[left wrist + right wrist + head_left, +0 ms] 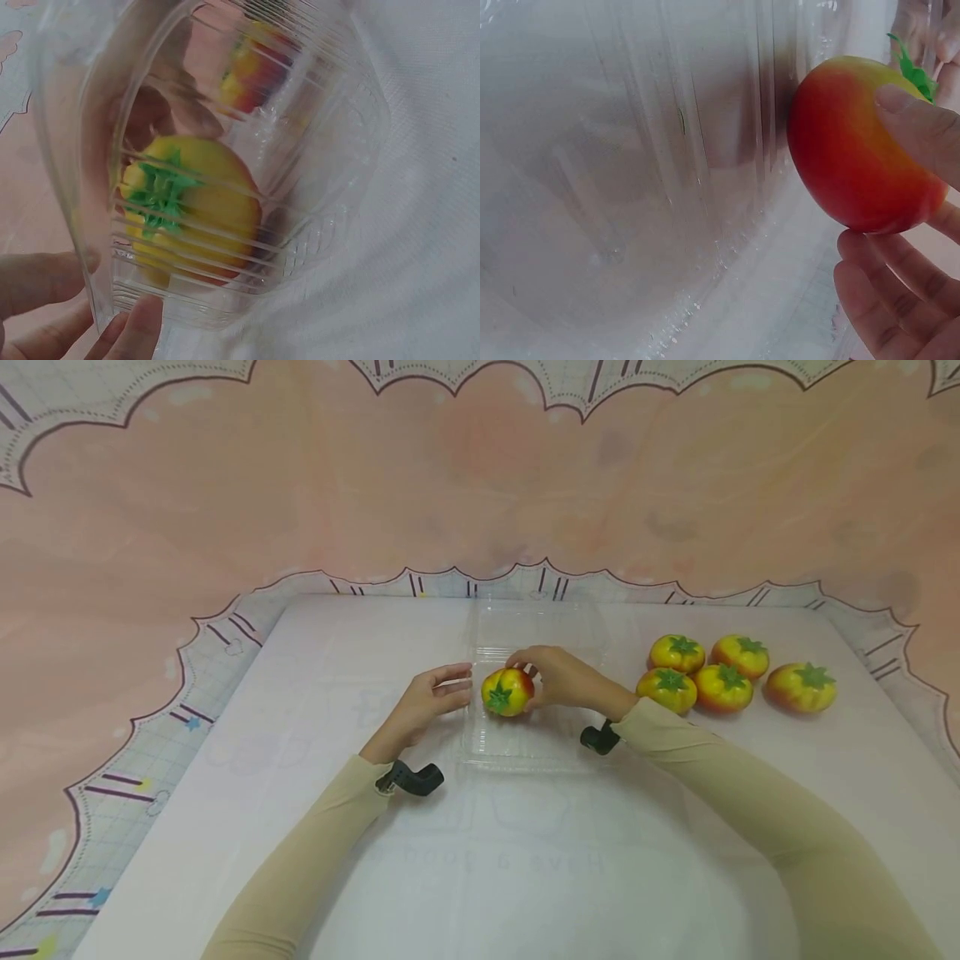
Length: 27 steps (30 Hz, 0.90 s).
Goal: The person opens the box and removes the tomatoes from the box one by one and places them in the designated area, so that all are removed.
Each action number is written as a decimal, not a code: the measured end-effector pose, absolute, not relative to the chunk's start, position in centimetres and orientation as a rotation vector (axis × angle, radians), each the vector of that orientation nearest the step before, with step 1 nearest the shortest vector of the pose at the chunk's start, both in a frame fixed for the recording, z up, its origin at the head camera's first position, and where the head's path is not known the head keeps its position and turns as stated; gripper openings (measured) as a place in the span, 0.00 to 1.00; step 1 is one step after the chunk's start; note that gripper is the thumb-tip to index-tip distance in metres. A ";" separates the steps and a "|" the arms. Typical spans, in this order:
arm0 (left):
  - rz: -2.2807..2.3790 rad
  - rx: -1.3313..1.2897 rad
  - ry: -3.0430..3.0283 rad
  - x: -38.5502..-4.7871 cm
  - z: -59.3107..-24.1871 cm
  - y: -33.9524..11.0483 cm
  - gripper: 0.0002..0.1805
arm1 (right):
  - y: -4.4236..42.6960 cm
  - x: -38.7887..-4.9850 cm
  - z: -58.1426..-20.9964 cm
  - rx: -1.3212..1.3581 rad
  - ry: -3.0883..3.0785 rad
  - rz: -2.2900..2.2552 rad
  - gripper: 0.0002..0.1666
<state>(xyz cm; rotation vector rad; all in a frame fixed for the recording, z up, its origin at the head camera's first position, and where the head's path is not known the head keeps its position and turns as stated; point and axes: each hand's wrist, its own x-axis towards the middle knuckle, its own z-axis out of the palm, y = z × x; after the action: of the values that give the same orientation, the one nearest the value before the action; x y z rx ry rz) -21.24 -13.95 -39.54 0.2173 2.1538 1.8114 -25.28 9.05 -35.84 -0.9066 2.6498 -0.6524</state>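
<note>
A yellow-and-red toy tomato (507, 692) with a green leafy top is pinched between the thumb and fingers of my right hand (564, 677). It is over the left part of a clear plastic container (540, 739), whose clear lid (536, 622) stands open at the back. My left hand (429, 700) is at the container's left side, fingers fairly straight, fingertips touching the rim. Through the ribbed clear wall in the left wrist view, the tomato (199, 206) shows beside the fingers (139, 330). The right wrist view shows the tomato's red side (840, 150) by the thumb.
Several more toy tomatoes (723, 687) lie grouped on the white table (570, 877) to the right of the container, one (801, 687) a little apart. Dark wrist-worn cameras (420, 778) hang beneath both wrists. A pink patterned cloth (480, 485) rises behind the table.
</note>
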 end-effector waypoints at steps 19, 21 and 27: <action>1.866 0.254 2.115 -21.2 -39.7 -14.0 0.31 | 9.4 -25.6 -36.1 -1.028 2.590 -0.702 0.34; 1.866 0.251 2.114 -21.2 -39.7 -14.0 0.31 | 9.4 -25.6 -36.1 -1.036 2.584 -0.704 0.34; 1.866 0.240 2.112 -21.1 -39.7 -14.0 0.31 | 9.5 -25.8 -36.3 -1.054 2.562 -0.714 0.35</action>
<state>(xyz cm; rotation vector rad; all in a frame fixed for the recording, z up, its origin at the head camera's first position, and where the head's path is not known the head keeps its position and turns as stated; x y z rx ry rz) -21.15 -14.03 -39.68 0.2397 2.1117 1.8657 -25.79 9.46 -36.25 -1.0543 2.5622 -0.7140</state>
